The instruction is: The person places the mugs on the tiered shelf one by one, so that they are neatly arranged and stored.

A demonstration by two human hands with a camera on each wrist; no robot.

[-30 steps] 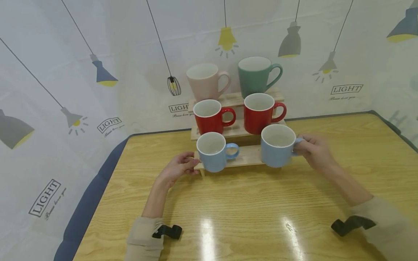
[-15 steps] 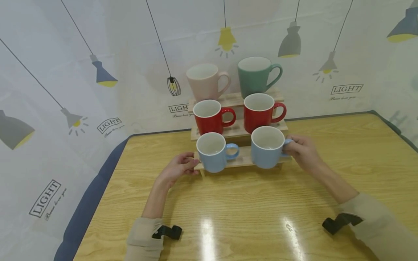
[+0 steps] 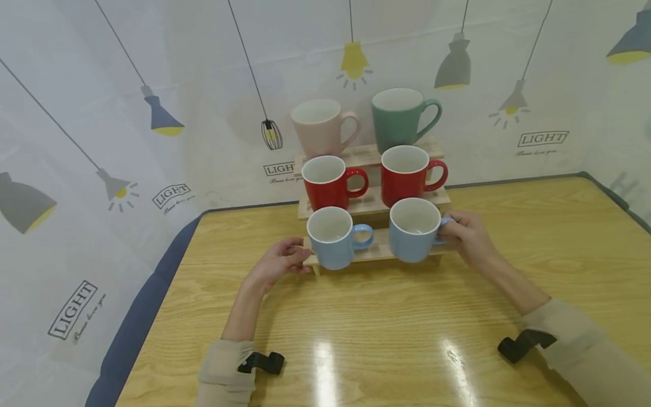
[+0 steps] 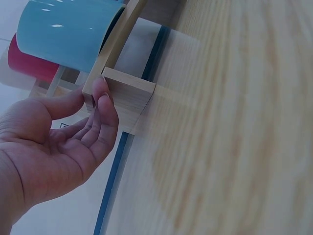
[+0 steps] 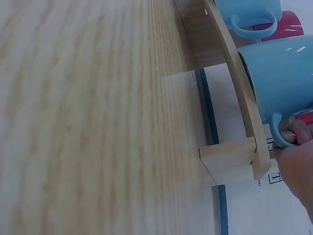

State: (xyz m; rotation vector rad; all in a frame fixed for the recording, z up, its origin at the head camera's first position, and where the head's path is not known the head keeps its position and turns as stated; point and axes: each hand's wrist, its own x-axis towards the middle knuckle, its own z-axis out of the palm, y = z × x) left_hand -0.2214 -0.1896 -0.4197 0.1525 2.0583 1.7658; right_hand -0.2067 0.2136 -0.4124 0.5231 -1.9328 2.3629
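A three-step wooden rack (image 3: 378,252) carries mugs in pairs. My left hand (image 3: 278,261) pinches the left end of its lowest step between thumb and fingers, as the left wrist view shows close up. On that step a light blue mug (image 3: 333,247) stands upright at the left, handle to the right. My right hand (image 3: 465,234) grips the handle of a second light blue mug (image 3: 413,237), upright over the right part of the same step. In the right wrist view this mug's base (image 5: 250,81) sits right at the step's surface.
Two red mugs (image 3: 325,189) stand on the middle step. Above them a pink mug (image 3: 317,131) and a green mug (image 3: 396,124) occupy the top step. The wooden table (image 3: 376,328) ends behind at a lamp-printed cloth (image 3: 218,113).
My right hand has brought its light blue mug leftward and slightly down, from the step's right end to further in. My left hand has kept its place on the rack.
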